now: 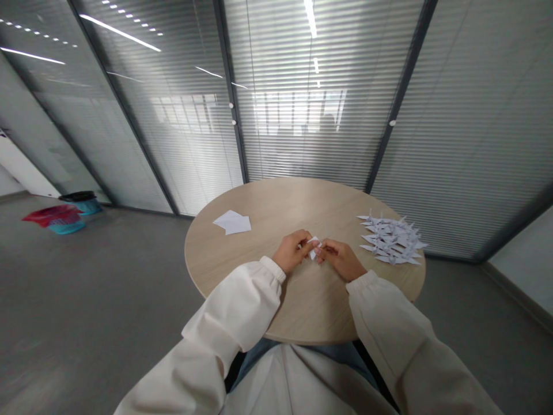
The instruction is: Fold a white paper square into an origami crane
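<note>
Between my fingertips, just above the middle of the table, is a small piece of folded white paper (314, 249). My left hand (295, 250) pinches it from the left, thumb and fingers closed. From the right, my right hand (340, 257) grips the same paper with its fingers pressed together. The fingers cover much of the paper, so its exact shape is hard to make out. To the right lies a cluster of folded white paper cranes (393, 239), pointed and packed closely together. Some flat white paper sheets (233, 222) overlap at the table's left side.
The round wooden table (298, 317) stands in front of a glass partition with blinds (302, 155). On the grey floor to the left are a blue bin with a red liner (64, 222) and another blue bin with a black liner (88, 206).
</note>
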`<state>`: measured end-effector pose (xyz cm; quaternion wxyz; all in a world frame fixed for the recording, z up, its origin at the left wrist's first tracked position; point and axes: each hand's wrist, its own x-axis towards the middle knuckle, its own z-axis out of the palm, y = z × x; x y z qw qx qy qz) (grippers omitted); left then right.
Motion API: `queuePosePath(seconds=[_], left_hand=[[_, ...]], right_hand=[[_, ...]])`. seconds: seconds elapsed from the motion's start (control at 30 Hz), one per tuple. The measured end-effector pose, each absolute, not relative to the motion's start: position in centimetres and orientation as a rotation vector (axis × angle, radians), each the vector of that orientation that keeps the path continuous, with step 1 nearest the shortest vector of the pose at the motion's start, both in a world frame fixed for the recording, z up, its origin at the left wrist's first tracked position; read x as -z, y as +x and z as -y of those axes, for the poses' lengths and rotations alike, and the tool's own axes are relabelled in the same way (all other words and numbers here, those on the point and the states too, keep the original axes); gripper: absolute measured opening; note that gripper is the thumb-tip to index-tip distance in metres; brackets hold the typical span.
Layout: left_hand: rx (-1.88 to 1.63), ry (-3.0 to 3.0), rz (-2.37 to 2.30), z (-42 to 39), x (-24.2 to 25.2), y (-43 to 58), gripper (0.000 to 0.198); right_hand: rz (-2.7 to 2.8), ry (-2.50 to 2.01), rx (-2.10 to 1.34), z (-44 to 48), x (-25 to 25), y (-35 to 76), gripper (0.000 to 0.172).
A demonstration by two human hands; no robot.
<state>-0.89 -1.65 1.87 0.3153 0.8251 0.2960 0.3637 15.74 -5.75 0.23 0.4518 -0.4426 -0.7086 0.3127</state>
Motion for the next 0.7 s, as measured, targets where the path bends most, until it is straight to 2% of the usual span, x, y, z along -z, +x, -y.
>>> queuePosePath(seconds=[0.7], left_hand=[[-0.967, 1.935, -0.762, 1.76, -2.16, -0.83, 0.041]], right_hand=[[1.805, -1.095, -0.855, 5.9, -0.18, 15.67, 0.029]])
